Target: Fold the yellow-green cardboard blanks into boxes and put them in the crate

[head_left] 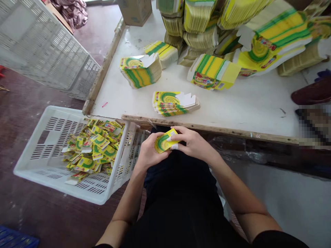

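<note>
A small yellow and green carton (162,142) is held between my two hands, just off the table's front edge and above my lap. My left hand (149,151) wraps round its left side, thumb along the near edge. With my right hand (190,142) I grip its right end; white wrapping shows on some of those fingertips. Straight ahead on the table lies a fanned stack of flat cartons (173,103) with white flaps. To my left, a white plastic crate (69,191) contains many similar yellow and green cartons (97,144) in a loose heap.
The white table (245,110) has a wooden edge strip. Bundled carton stacks (141,74) stand farther back, with tall piles (199,17) behind. A larger carton (213,72) lies right of centre. Stacked white crates (51,44) are at left; a dark red cylinder (311,91) is at right.
</note>
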Motion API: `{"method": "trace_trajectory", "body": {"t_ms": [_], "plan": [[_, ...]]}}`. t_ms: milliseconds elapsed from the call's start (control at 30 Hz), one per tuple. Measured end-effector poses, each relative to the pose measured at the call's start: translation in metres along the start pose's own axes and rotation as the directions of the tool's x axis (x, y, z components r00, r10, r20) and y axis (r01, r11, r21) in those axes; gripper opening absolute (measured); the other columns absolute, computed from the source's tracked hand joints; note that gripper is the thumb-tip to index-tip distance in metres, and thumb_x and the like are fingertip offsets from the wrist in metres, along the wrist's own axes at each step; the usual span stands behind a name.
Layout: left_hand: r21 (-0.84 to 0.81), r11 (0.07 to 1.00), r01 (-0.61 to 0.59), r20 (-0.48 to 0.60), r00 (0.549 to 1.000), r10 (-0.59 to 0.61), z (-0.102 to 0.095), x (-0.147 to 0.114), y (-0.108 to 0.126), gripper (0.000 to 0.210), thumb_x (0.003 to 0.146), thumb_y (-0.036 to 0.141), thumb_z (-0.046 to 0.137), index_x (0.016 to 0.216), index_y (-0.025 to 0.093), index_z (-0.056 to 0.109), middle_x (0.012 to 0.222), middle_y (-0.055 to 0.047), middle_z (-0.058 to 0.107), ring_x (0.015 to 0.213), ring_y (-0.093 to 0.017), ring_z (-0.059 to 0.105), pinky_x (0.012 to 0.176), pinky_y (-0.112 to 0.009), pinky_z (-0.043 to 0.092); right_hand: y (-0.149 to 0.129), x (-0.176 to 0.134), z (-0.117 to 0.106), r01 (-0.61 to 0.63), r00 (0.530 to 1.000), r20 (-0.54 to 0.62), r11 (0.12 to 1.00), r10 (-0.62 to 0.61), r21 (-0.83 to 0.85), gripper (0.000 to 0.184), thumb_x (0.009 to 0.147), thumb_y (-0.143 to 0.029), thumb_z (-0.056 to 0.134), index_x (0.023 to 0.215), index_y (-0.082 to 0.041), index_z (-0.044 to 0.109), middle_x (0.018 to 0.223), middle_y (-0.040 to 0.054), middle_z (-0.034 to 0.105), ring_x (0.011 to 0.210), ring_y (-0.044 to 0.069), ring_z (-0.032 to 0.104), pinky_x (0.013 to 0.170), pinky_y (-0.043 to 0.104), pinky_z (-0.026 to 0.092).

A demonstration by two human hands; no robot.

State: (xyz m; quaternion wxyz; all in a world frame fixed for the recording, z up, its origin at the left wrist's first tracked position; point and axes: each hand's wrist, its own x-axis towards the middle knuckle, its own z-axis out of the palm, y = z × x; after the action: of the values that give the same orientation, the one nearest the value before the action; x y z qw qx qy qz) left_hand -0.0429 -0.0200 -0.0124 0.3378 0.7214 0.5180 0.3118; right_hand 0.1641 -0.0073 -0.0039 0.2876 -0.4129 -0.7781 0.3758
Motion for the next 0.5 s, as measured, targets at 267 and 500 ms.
{"method": "trace_trajectory", "body": {"t_ms": [267,500], "plan": [[0.002,0.995,0.099,-0.104,0.990,-0.098,-0.025,-0.011,-0.025,0.051,0.068,0.038,0.075,0.113,0.019,0.059,0.101,-0.006,0.069,0.088,-0.021,0.068,0.080,-0.033,0.056,-0.008,0.011,0.036,0.066,0.981,-0.193,0.979,-0.028,0.192,0.059,0.086,-0.024,0.067,0.142,-0.022,0.049,0.147,0.0149,0.051,0.135,0.027,0.050,0.111,0.045,0.044],[0.192,0.826,0.529,-0.775,0.599,-0.203,-0.109,-0.044,-0.091,0.082,0.052,0.043,0.086,0.122,0.014,0.054,0.124,-0.017,0.057,0.128,-0.045,0.045,0.113,-0.066,0.027,0.016,0.010,-0.008,-0.053,0.884,-0.462,0.998,0.062,0.033,0.017,0.088,-0.020,0.060,0.101,-0.022,0.072,0.100,0.0062,0.076,0.094,0.022,0.072,0.086,0.037,0.058]]}}
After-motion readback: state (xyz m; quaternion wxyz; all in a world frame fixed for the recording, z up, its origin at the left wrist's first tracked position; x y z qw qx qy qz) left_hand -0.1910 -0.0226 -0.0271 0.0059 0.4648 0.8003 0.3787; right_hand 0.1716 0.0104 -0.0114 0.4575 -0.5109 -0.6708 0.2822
